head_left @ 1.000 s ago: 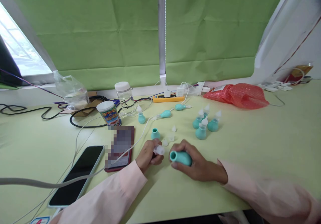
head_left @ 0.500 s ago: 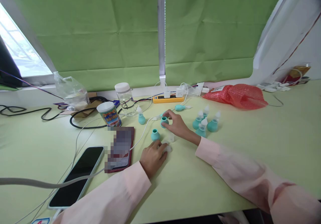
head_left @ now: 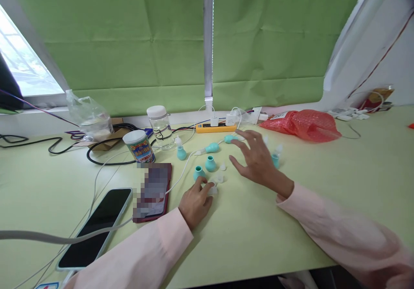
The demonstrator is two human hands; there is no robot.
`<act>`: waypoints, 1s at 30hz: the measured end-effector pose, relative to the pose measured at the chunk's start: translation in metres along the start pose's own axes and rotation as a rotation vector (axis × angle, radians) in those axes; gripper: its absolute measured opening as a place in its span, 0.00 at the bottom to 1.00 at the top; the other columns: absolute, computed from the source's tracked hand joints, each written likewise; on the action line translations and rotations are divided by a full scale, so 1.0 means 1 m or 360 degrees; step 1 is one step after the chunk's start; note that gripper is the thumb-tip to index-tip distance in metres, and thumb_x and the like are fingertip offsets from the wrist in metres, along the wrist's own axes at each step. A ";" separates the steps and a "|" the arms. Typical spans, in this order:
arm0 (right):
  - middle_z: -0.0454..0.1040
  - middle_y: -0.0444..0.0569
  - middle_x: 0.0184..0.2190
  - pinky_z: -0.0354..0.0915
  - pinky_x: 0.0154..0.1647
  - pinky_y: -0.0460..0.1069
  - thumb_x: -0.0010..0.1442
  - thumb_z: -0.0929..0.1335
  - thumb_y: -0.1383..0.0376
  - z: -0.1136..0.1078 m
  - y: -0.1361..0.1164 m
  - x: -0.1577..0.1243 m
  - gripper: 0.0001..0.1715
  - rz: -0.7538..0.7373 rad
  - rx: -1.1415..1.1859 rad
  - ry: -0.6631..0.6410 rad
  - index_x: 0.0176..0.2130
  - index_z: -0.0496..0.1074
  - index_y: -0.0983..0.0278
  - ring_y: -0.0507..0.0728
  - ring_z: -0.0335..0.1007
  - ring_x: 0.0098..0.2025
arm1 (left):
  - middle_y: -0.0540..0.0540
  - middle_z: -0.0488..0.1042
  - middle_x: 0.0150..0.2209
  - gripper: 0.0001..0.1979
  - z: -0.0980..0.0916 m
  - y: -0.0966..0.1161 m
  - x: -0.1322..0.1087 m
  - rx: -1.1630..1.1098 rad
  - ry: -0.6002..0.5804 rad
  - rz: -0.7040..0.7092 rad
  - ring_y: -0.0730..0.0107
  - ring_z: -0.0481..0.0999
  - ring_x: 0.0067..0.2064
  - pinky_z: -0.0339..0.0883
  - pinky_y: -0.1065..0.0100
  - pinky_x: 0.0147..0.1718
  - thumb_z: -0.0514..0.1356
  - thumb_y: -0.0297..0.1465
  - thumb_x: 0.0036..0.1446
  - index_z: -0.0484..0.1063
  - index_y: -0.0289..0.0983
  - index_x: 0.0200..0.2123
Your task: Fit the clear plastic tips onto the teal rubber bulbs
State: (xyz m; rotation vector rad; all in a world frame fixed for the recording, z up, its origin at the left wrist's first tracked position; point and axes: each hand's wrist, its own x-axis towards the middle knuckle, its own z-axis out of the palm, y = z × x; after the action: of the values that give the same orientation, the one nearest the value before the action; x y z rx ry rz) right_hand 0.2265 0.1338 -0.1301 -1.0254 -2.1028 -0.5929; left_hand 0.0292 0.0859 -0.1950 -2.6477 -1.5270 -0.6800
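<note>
My left hand [head_left: 194, 200] rests on the table, its fingertips on a small clear cap [head_left: 211, 190]. Just beyond it stand two teal rubber bulbs without caps, one [head_left: 199, 172] beside the other [head_left: 210, 163]. My right hand [head_left: 257, 161] hovers open with fingers spread, holding nothing, over a group of capped teal bulbs [head_left: 276, 159] that it largely hides. Small clear caps [head_left: 223, 166] lie between my hands. More capped bulbs lie farther back, one upright [head_left: 181, 152] and two on their sides [head_left: 211, 147] [head_left: 231, 139].
A dark phone [head_left: 93, 226] on a white cable and a red-cased phone [head_left: 152, 192] lie at left. A printed tin [head_left: 139, 146], a clear jar [head_left: 159, 124], a plastic bag [head_left: 89, 116], black cables, a yellow power strip [head_left: 216, 127] and a red bag [head_left: 302, 125] line the back.
My right hand set the teal bulb down beside the other uncapped one, let go and moved right over the capped bulbs. My left hand lowered its clear cap to the table.
</note>
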 end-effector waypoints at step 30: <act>0.46 0.38 0.10 0.44 0.16 0.44 0.50 0.61 0.60 0.015 -0.051 -0.002 0.24 0.0642 0.1684 -0.0656 0.12 0.46 0.63 0.45 0.41 0.14 | 0.54 0.55 0.19 0.06 -0.016 0.030 -0.012 -0.1139 -0.0189 -0.0148 0.78 0.54 0.21 0.51 0.74 0.21 0.51 0.30 0.49 0.59 0.36 0.23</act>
State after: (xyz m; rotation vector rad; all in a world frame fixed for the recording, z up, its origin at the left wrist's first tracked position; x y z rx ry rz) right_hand 0.1801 0.1129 -0.1460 -0.8922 -1.9919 0.9217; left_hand 0.0435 0.0565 -0.1791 -3.1576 -1.6881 -1.3103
